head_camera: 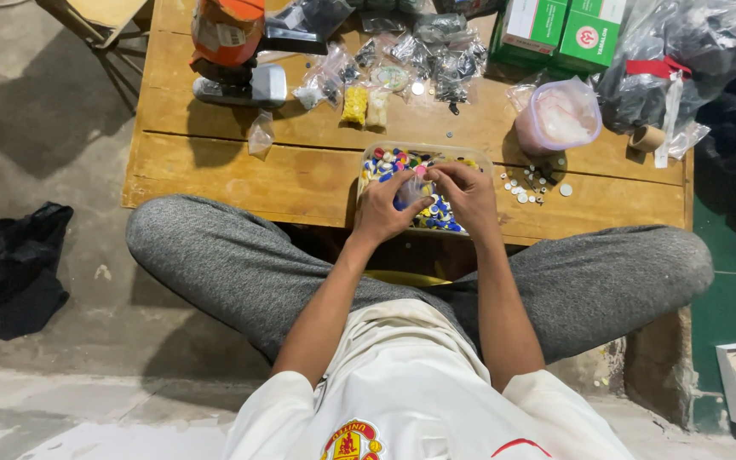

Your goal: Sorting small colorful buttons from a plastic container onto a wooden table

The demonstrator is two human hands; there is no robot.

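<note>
Our left hand and right hand meet over the tray, fingertips pinched together on a small clear bag; what the bag holds is too small to tell; the tray of coloured buttons sits near the front edge of the low wooden table, just above our crossed legs. Right of the tray, loose white buttons lie scattered, close to the table edge; bare wood stays open to the left. Behind: a pink-tinted lidded tub, small clear packets, two green boxes with white panels, an orange-topped tool. On the concrete floor, left, a black cloth.
</note>
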